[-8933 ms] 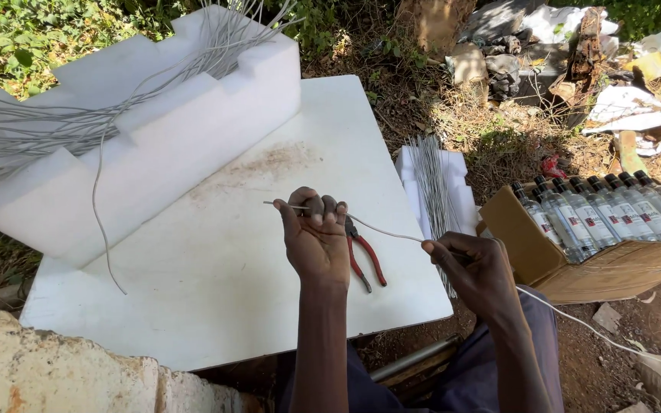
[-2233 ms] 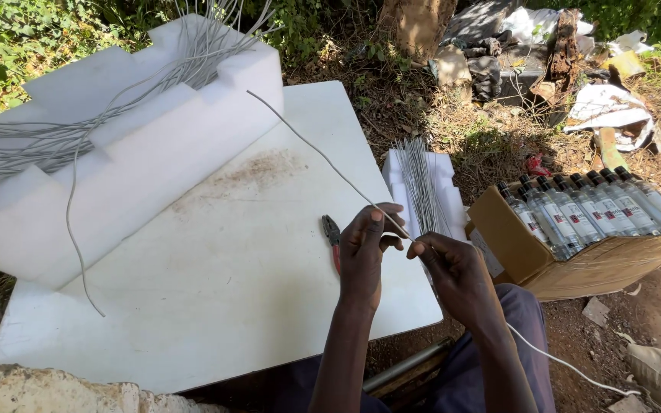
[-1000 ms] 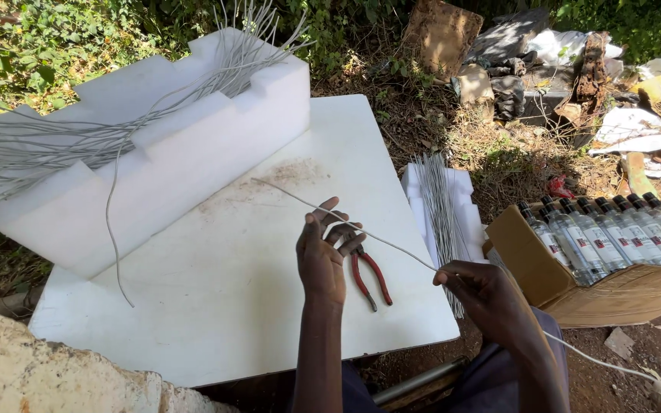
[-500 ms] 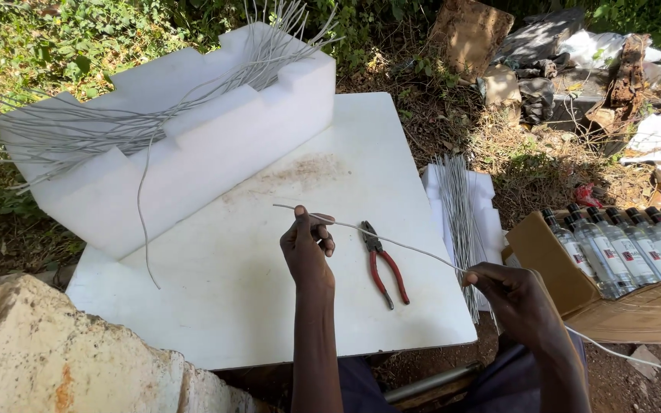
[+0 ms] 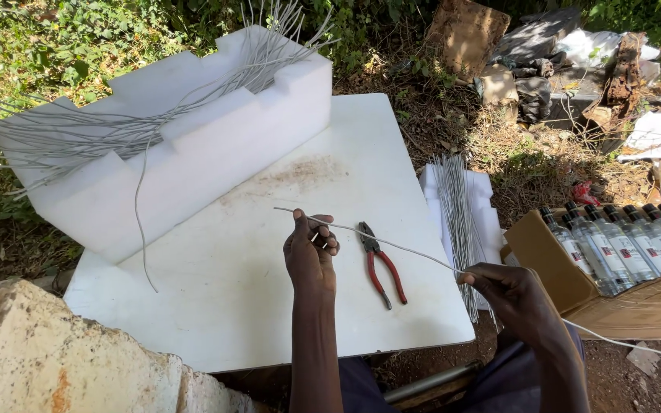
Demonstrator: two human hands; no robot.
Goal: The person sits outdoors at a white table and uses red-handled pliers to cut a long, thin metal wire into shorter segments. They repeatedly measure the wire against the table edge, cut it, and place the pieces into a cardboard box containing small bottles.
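A flat white board [image 5: 216,306] is serving as the work surface, lying outdoors on bare earth with green undergrowth along the top edge and a rough stone block [image 5: 55,359] sitting at the lower left. A stepped white foam block [image 5: 193,153] is resting on the board's far side, carrying a sheaf of grey wire lengths [image 5: 116,130] (some are drooping over its front). At the right an open brown cardboard box [image 5: 621,298] is holding a row of clear bottles [image 5: 636,237] with dark caps. The left hand [image 5: 311,252] is pinching a long grey wire [image 5: 392,243] near its free end, and the right hand [image 5: 510,294] is gripping the same wire further along, stretched above the board. Red-handled pliers [image 5: 380,264] are lying between the hands. A bundle of straight cut wires [image 5: 457,214] is lying on white sheeting beside the board.
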